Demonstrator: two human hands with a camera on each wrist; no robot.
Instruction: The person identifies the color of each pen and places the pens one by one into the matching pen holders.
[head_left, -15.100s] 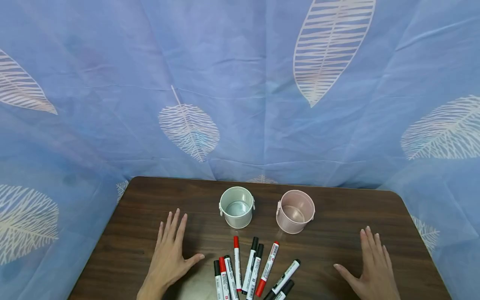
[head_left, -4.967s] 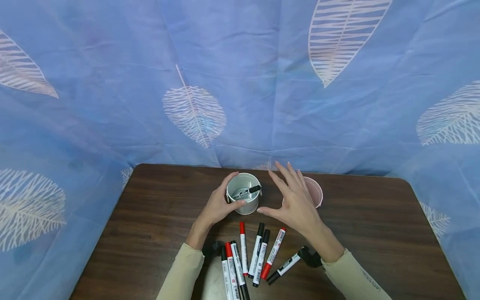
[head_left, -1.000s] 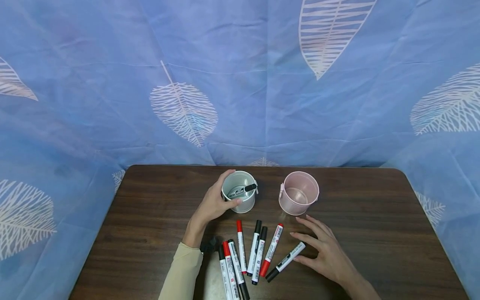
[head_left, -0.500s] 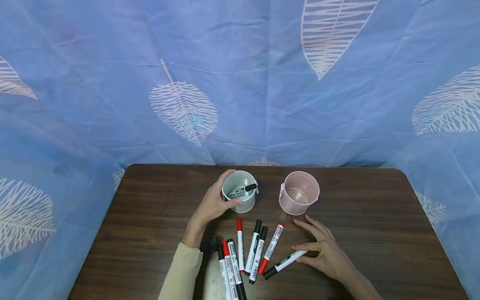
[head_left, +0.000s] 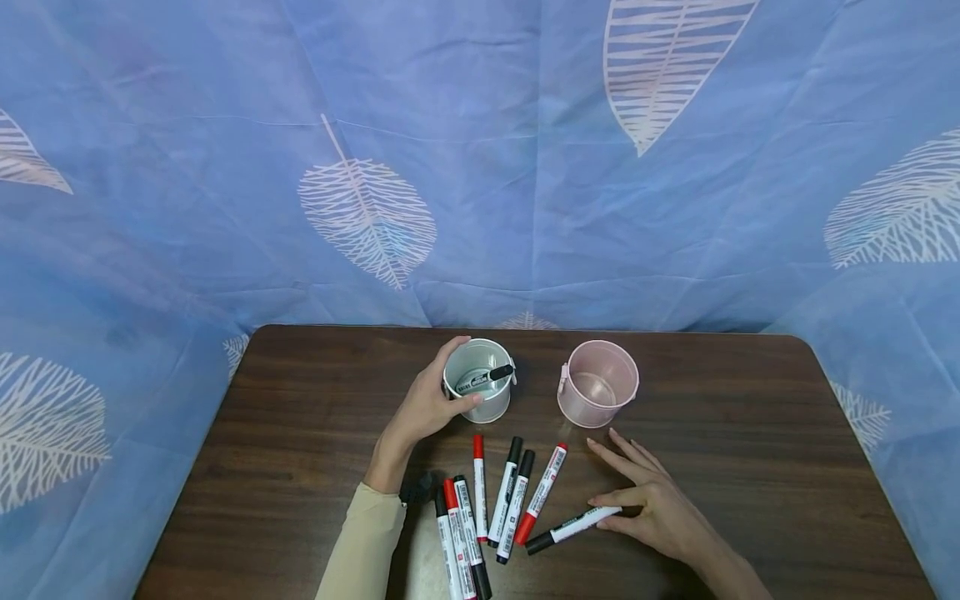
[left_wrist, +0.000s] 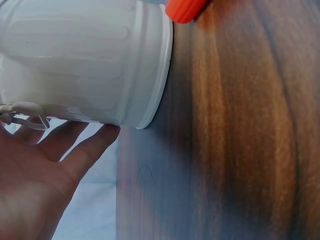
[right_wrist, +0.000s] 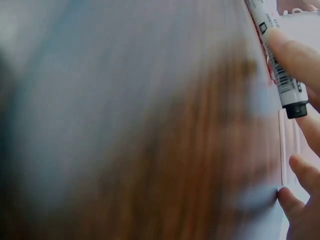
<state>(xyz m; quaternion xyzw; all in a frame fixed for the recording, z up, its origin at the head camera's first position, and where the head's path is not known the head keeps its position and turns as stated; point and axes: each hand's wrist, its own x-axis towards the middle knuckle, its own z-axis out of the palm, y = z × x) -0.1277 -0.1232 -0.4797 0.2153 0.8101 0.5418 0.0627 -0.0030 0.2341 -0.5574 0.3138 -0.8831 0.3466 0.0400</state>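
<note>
My left hand (head_left: pixel 422 408) holds a pale green bucket (head_left: pixel 493 408) at its left side, thumb at the near rim and fingers round the back. One black-capped marker (head_left: pixel 483 380) leans inside it. In the left wrist view, fingertips touch the wall of the bucket (left_wrist: pixel 85 65), which stands on the table. My right hand (head_left: pixel 660 510) pinches the white end of another black-capped marker (head_left: pixel 577 525) between thumb and index finger; the other fingers stretch away. The right wrist view shows that marker (right_wrist: pixel 277 60) under the thumb. A pink bucket (head_left: pixel 588 407) stands beyond my right hand.
Several red- and black-capped markers lie between my arms, among them a red marker (head_left: pixel 542 493) near the held one and a group with a black marker (head_left: pixel 450 546) by the left sleeve (head_left: pixel 363 546). The dark wooden table (head_left: pixel 750 400) ends at a blue leaf-print cloth (head_left: pixel 480 208).
Earlier, both hands lay apart and both buckets were empty; a marker then appeared in the green one. My right hand moved down from the buckets, pinched a marker's end and turned it flatter.
</note>
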